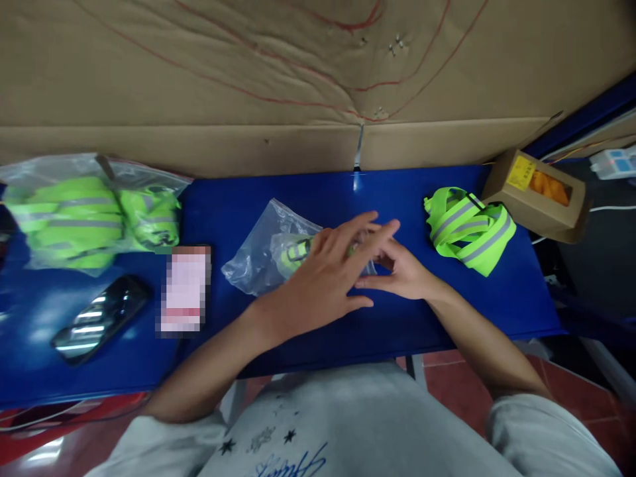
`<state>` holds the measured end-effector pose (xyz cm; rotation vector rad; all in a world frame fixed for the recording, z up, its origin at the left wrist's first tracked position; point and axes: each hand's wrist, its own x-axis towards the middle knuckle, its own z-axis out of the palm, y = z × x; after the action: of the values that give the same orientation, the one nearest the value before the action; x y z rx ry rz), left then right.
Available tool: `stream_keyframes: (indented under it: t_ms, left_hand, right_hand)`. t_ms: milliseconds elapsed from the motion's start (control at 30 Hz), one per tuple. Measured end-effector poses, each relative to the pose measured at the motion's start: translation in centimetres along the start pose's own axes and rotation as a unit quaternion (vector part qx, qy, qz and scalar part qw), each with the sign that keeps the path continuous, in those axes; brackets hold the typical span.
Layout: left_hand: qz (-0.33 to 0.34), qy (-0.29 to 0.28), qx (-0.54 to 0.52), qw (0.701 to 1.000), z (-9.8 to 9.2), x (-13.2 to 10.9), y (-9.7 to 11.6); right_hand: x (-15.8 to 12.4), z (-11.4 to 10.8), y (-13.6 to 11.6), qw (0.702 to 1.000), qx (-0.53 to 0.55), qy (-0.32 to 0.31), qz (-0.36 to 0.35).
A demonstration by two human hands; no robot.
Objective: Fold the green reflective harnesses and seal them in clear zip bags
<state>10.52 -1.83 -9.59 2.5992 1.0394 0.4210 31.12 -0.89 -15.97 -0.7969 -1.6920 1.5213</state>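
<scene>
Clear crinkled plastic bag (256, 258) lies mid-table on the glossy blue table top (308, 192), with a folded neon-yellow strap with grey band (297, 252) inside. Left hand (322, 278) lies flat on it, fingers spread, clasping nothing. Right hand (405, 271) touches the bag's 3 o'clock end; its fingers are hidden, so its grip cannot be told.

- 3 o'clock: loose neon-yellow woven strap bundle (470, 228).
- 9 o'clock: bagged neon straps (89, 218).
- 8 o'clock: shiny black phone (99, 318).
- 2 o'clock: brown cardboard window box (536, 195), yellow label unreadable.
</scene>
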Motion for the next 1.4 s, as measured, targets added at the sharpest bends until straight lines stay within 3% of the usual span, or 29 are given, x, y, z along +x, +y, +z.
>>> stream_keyframes:
  t_ms: [67, 133, 267, 367, 433, 500, 600, 667, 833, 967, 1167, 1333, 1400]
  left_hand:
    - [-0.052, 0.027, -0.060, 0.996, -1.5, -0.6, -1.8]
    - [-0.116, 0.016, -0.065, 0.991, -2.1, -0.9, -3.6]
    - [-0.133, -0.151, -0.155, 0.967, -1.4, -0.9, -4.9]
    - [-0.118, -0.185, -0.221, 0.950, -0.6, -1.1, -4.0]
    - [-0.147, -0.165, -0.286, 0.932, 0.1, -1.6, -3.5]
    - [-0.183, -0.107, -0.384, 0.899, 0.9, -2.5, -3.5]
    - [-0.215, 0.002, -0.537, 0.816, 2.3, -4.1, -4.2]
    - [-0.212, 0.037, -0.596, 0.774, 3.0, -4.9, -4.9]
    - [-0.143, 0.025, -0.631, 0.762, 4.0, -5.6, -6.0]
    - [-0.202, 0.048, -0.642, 0.738, 4.6, -5.9, -6.1]
    - [-0.312, 0.066, -0.685, 0.656, 5.5, -5.8, -4.9]
    - [-0.365, 0.088, -0.679, 0.631, 5.6, -5.6, -4.2]
    - [-0.374, 0.107, -0.673, 0.629, 5.6, -5.5, -4.1]
  right_hand:
    - [0.1, -0.2, -0.3, 0.999, -0.045, 0.010, -0.026]
    - [0.2, -0.1, -0.4, 0.993, -0.104, -0.005, -0.055]
    - [0.1, 0.8, -0.2, 0.985, -0.139, -0.077, -0.072]
    - [-0.1, 1.0, -0.3, 0.976, -0.134, -0.163, -0.044]
    - [-0.3, 0.6, -0.8, 0.977, -0.133, -0.162, -0.037]
    - [-0.3, -0.3, -1.5, 0.982, -0.134, -0.129, -0.042]
    - [-0.2, -2.0, -2.5, 0.972, -0.214, -0.080, -0.053]
    - [-0.1, -3.0, -2.9, 0.958, -0.272, -0.083, -0.037]
    - [0.0, -3.7, -2.9, 0.972, -0.179, -0.151, 0.001]
    - [-0.2, -3.6, -2.5, 0.985, -0.118, -0.108, 0.069]
    - [-0.2, -3.0, -1.9, 0.989, -0.037, -0.034, 0.139]
    - [0.0, -3.2, -1.5, 0.976, -0.032, -0.024, 0.216]
    - [0.0, -3.3, -1.6, 0.976, -0.071, -0.017, 0.206]
